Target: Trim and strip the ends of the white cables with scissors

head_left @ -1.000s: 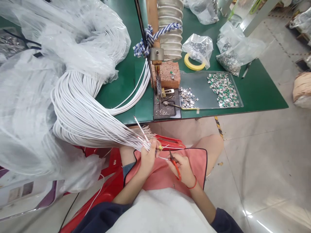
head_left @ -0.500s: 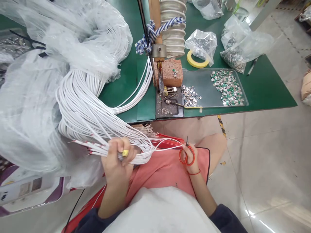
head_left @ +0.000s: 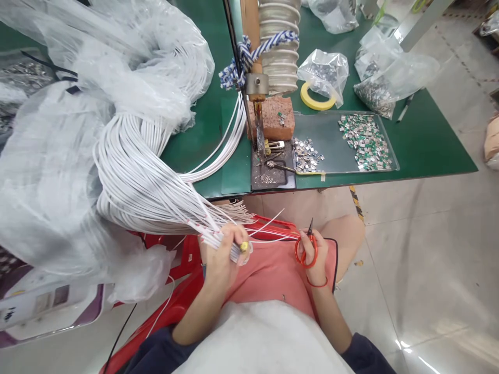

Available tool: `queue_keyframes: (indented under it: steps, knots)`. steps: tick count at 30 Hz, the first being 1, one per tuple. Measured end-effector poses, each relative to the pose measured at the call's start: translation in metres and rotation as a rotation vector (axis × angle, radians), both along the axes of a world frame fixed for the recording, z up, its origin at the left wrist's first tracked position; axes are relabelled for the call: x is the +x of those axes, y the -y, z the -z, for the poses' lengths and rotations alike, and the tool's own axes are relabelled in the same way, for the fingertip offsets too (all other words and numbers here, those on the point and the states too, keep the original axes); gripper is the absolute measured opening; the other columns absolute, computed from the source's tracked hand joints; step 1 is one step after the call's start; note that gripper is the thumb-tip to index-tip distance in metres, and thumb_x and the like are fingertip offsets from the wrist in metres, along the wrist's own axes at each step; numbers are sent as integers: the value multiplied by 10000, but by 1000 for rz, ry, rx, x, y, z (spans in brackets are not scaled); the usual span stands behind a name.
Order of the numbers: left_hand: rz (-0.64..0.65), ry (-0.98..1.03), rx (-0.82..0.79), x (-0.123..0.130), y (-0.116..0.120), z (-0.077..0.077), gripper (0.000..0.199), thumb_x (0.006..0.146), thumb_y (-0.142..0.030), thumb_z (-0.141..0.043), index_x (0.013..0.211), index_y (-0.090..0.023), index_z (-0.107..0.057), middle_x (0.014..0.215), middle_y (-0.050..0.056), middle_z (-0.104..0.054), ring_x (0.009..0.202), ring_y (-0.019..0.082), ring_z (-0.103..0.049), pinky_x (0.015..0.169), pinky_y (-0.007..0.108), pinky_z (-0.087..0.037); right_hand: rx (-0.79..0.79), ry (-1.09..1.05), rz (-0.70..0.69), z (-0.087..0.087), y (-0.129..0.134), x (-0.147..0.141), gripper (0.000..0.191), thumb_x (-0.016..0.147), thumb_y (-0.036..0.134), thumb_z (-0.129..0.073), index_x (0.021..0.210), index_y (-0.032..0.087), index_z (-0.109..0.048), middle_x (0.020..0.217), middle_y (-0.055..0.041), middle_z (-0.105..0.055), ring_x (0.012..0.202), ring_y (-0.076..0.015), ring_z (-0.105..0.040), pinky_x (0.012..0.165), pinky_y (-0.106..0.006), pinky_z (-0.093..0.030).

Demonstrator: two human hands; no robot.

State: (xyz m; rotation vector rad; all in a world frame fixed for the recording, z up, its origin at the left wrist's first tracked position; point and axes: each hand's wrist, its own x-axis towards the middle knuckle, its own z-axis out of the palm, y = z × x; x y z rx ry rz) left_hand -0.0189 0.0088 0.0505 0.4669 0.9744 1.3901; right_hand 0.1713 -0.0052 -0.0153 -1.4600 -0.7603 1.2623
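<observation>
The left hand point(head_left: 220, 257) is closed tightly around a bundle of white wires point(head_left: 156, 200), whose ends fan out past the fingers, some showing red marks. Just to its right, the right hand point(head_left: 312, 254) holds small red-handled scissors point(head_left: 305, 253) upright, with no wire between the narrow blades. Only the bundle's ends are gathered in the hand; most of its long loops lie to the left in clear plastic sheeting point(head_left: 97, 67). Ahead, on the green worktop point(head_left: 429, 150), a tray point(head_left: 323, 130) carries metal clips point(head_left: 366, 143).
</observation>
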Motion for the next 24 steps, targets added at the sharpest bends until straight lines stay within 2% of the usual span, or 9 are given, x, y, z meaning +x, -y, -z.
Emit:
queue_keyframes:
  steps: [3, 6, 12, 17, 21, 22, 24]
  knots:
    - [66, 67, -101, 8, -4, 5, 354, 837, -463, -639, 674, -166, -535, 582, -36, -519, 387, 50, -427, 399, 168, -331, -6, 13, -99, -12, 7, -10, 222, 875, 399, -615, 851, 183, -568, 448, 83, -428, 375, -82, -366, 396, -217, -329]
    - [93, 70, -110, 17, -3, 10, 354, 846, -473, -623, 683, -168, -549, 572, -33, -526, 429, 68, -463, 445, 184, -373, -13, 7, -211, -24, 15, -20, 195, 875, 375, -608, 832, 186, -582, 451, 73, -447, 368, -83, -364, 384, -217, -319]
    - [152, -21, -116, 28, 3, 23, 395, 869, -507, -576, 684, -157, -577, 578, -27, -512, 438, 59, -418, 463, 190, -348, 168, 118, -395, -42, 21, -38, 81, 853, 272, -622, 862, 195, -648, 728, -28, -649, 584, -139, -558, 583, -261, -479]
    - [106, 20, -115, 25, 0, 24, 366, 879, -460, -587, 675, -159, -544, 519, -58, -432, 388, 34, -308, 410, 171, -233, 151, 172, -429, -33, 24, -41, 76, 844, 266, -623, 841, 195, -649, 600, 20, -574, 470, -103, -472, 490, -227, -428]
    - [59, 90, -95, 18, -2, 17, 336, 888, -417, -588, 675, -167, -517, 486, -89, -335, 347, 22, -222, 386, 169, -182, 57, 192, -394, -18, 21, -29, 137, 866, 315, -587, 876, 185, -628, 623, 16, -567, 487, -106, -450, 466, -224, -388]
    - [51, 96, -88, 16, -2, 15, 334, 893, -407, -583, 671, -168, -511, 486, -92, -320, 342, 21, -212, 382, 169, -178, 32, 204, -414, -14, 18, -25, 141, 864, 317, -582, 875, 182, -623, 635, 12, -570, 501, -110, -456, 472, -225, -386]
    - [36, 93, -75, 12, -2, 12, 329, 907, -388, -566, 669, -168, -504, 489, -93, -313, 336, 19, -209, 378, 167, -181, 9, 244, -558, -6, 13, -15, 138, 845, 310, -595, 829, 176, -619, 637, 11, -564, 523, -115, -464, 495, -229, -386]
